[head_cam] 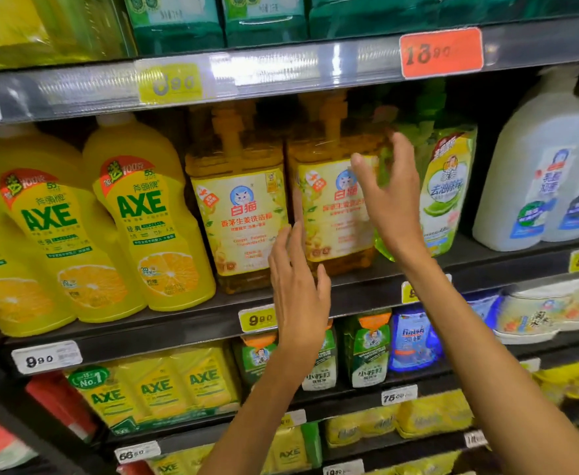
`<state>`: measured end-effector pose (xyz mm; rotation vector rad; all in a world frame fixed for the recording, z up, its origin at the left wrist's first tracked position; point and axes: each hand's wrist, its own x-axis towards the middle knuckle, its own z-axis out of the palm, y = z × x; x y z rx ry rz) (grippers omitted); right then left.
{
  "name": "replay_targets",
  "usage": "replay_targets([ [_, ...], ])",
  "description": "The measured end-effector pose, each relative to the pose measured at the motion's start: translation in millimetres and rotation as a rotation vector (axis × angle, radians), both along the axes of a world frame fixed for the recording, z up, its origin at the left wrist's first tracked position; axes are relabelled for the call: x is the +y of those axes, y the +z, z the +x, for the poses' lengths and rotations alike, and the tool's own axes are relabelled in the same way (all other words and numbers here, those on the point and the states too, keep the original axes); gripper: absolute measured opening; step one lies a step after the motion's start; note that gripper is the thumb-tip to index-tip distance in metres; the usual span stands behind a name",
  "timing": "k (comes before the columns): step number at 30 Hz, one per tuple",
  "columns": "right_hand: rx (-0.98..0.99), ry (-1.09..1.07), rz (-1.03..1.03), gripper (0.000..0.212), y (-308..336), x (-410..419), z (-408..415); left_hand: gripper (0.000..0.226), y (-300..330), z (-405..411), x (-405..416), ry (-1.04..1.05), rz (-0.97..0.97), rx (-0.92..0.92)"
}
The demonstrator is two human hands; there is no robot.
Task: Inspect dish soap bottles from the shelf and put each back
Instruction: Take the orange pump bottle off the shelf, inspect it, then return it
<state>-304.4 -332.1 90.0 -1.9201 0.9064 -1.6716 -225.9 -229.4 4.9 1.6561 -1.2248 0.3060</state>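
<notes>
Two amber pump bottles of dish soap stand side by side on the middle shelf (178, 323). The left amber bottle (238, 207) stands untouched. In front of the right amber bottle (329, 207), both hands are raised with fingers spread. My left hand (298, 289) hovers at its lower left corner, fingers straight, holding nothing. My right hand (389, 197) is open at its upper right side, thumb and fingers apart; whether they touch the bottle is unclear. Part of this bottle's label is hidden by my right hand.
Yellow AXE bottles (147, 217) fill the shelf to the left. A green refill pouch (445, 190) and white jugs (538, 173) stand to the right. The upper shelf edge (281, 70) hangs just above the pump heads. Lower shelves hold pouches and packs.
</notes>
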Motion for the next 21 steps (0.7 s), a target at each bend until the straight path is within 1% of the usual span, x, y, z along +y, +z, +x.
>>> replay_targets([
  [2,0.042,0.043,0.006,0.037,1.5,-12.6,2.9,0.072,-0.5,-6.4,-10.4,-0.035,0.03,0.069],
  [3,0.055,0.074,0.034,0.038,3.0,-18.5,5.3,0.074,-0.6,-8.0,-15.7,-0.051,0.045,0.134],
  [5,0.065,0.153,0.151,0.044,4.8,-30.6,7.5,0.075,1.4,-11.4,-25.8,-0.079,0.043,0.329],
  [6,0.056,0.207,0.219,0.045,4.5,-36.1,6.8,0.074,2.0,-13.6,-30.6,-0.079,0.029,0.401],
  [7,0.041,0.275,0.282,0.046,2.6,-40.7,5.9,0.073,2.1,-16.9,-34.8,-0.064,0.011,0.435],
  [9,0.003,0.409,0.367,0.045,-4.5,-48.0,3.6,0.074,0.3,-24.5,-42.0,-0.022,-0.024,0.468],
  [12,-0.062,0.528,0.393,0.03,-13.1,-50.7,2.3,0.068,-1.6,-33.4,-47.0,0.05,-0.084,0.528],
  [17,-0.152,0.637,0.294,0.023,-14.6,-43.6,-6.9,0.053,-4.5,-42.1,-42.3,0.079,-0.216,0.561],
  [18,-0.159,0.652,0.271,0.028,-15.4,-40.3,-9.3,0.049,-6.0,-43.5,-39.7,0.071,-0.244,0.551],
  [21,-0.131,0.632,0.227,0.068,-18.3,-29.3,-17.0,0.042,-8.8,-43.7,-32.8,0.066,-0.281,0.553],
])
